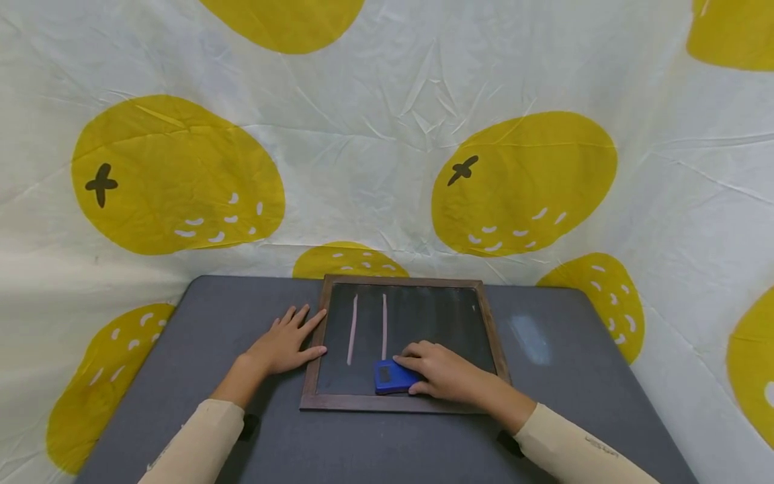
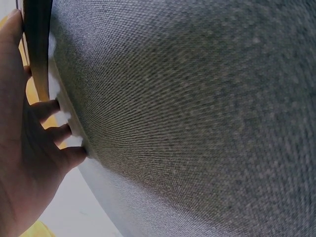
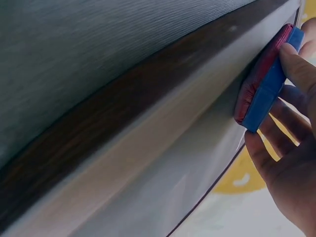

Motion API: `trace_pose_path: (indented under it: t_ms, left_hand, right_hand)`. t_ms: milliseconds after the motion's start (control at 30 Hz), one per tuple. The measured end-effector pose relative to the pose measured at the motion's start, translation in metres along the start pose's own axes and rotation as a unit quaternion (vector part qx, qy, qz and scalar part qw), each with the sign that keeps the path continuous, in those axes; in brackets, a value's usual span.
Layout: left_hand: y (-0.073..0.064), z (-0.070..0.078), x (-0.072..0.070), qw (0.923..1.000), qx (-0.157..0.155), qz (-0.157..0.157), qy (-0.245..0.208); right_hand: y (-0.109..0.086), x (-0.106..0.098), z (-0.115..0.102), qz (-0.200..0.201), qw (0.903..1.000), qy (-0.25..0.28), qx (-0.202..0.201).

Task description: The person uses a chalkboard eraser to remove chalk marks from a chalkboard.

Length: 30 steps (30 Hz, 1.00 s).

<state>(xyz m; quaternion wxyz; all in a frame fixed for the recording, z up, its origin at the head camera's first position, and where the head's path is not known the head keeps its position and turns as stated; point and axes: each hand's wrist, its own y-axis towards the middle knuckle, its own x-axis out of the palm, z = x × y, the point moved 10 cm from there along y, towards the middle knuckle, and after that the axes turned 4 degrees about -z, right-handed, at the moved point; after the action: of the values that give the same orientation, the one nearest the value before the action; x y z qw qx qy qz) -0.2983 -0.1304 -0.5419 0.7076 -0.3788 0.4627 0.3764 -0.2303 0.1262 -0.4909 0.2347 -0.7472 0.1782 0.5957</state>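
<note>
A chalkboard (image 1: pixel 435 323) in a brown wooden frame lies on the grey table, bearing two pinkish vertical chalk lines on its left half. My right hand (image 1: pixel 444 373) grips a blue eraser (image 1: pixel 390 376) near the board's lower edge, just below the second line. In the right wrist view, the eraser (image 3: pixel 269 81) shows a red underside, with the thumb on one side and fingers round the other. My left hand (image 1: pixel 287 343) is spread, its thumb and index fingertip touching the frame's left side. The left wrist view shows this hand (image 2: pixel 29 138) with fingers extended against the tabletop.
The grey table (image 1: pixel 181 376) has rounded far corners. A pale chalky smear (image 1: pixel 531 339) marks it right of the board. Behind hangs a white curtain (image 1: pixel 363 168) with big yellow fruit prints. Faint wiped streaks cover the board's right half.
</note>
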Motion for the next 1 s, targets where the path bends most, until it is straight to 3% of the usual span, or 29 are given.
trace_pose_path:
  t_ms: [200,367,667,1000]
  left_hand:
    - [-0.001,-0.001,0.000,1.0000,0.000,0.006,0.007]
    - [-0.001,0.000,0.000,1.0000,0.000,0.007,0.006]
    - [-0.001,0.002,-0.001,1.0000,0.003,0.007,0.005]
    - [-0.001,0.006,-0.002,1.0000,0.003,0.004,-0.001]
  right_hand:
    - [0.017,-0.001,-0.016,-0.002,0.9996,-0.022,-0.018]
    - [0.023,0.001,-0.016,-0.010,0.9995,-0.029,-0.013]
    - [0.030,-0.003,-0.007,0.003,0.9993,-0.036,-0.005]
    - [0.050,-0.012,0.023,0.017,0.9994,-0.017,0.024]
